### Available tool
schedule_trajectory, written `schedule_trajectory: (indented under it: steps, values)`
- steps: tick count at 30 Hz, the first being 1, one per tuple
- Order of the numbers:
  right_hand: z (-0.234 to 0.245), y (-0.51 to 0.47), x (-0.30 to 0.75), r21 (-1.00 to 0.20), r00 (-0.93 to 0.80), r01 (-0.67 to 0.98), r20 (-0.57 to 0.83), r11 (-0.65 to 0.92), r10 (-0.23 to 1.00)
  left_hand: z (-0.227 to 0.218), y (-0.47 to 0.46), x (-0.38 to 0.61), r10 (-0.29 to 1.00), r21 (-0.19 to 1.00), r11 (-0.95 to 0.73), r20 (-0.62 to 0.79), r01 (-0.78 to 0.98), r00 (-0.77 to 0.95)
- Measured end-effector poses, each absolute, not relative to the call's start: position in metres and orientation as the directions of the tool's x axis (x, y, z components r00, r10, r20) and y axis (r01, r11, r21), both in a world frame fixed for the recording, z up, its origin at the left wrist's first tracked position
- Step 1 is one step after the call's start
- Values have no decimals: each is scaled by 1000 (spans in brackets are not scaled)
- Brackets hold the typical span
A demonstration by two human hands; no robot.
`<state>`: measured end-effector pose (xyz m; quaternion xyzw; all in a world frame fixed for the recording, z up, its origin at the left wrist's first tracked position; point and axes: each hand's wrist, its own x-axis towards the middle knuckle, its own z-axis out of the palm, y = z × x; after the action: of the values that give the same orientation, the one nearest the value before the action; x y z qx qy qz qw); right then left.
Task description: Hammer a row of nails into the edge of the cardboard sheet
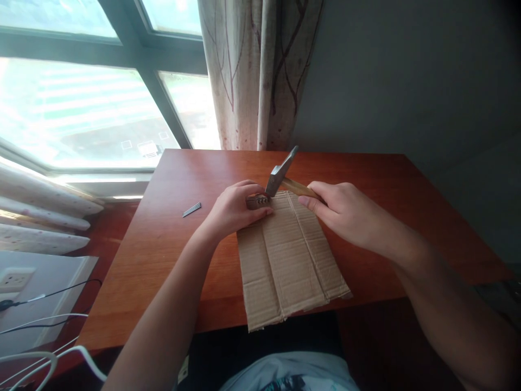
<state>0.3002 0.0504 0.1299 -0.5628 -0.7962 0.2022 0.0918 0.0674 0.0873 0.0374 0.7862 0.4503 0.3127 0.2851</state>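
Note:
A piece of brown corrugated cardboard (285,255) lies on the table, its near end jutting past the front edge. My left hand (236,206) rests on its far left corner, thumb and forefinger apart. Between them sit several small shiny bits (262,200), too small to name for certain. My right hand (337,209) is wrapped round the wooden handle of a hammer (278,176). The hammer's metal head is tilted, its face down close to my left fingertips at the cardboard's far edge. Whether it touches anything there, I cannot tell.
Several thin metal nails (192,209) lie together on the reddish wooden table (163,260), left of my left hand. A window (81,108) and a patterned curtain (244,81) stand beyond the table. Cables (52,320) and a wall socket (17,279) are at lower left.

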Motion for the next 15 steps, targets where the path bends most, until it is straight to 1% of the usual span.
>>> schedule_trajectory:
  steps: [4, 9, 11, 15]
  values:
    - [132, 51, 301, -429, -345, 858, -75, 282, 936, 35, 86, 67, 916, 755, -348, 146, 556, 375]
    - [136, 51, 300, -446, -345, 839, 6, 311, 939, 33, 87, 67, 923, 777, -325, 136, 540, 360]
    - [135, 52, 298, -440, -342, 846, -13, 301, 940, 32, 87, 67, 923, 786, -318, 130, 530, 362]
    - [131, 53, 298, -406, -345, 872, -114, 273, 932, 29, 88, 67, 916, 799, -321, 127, 508, 380]
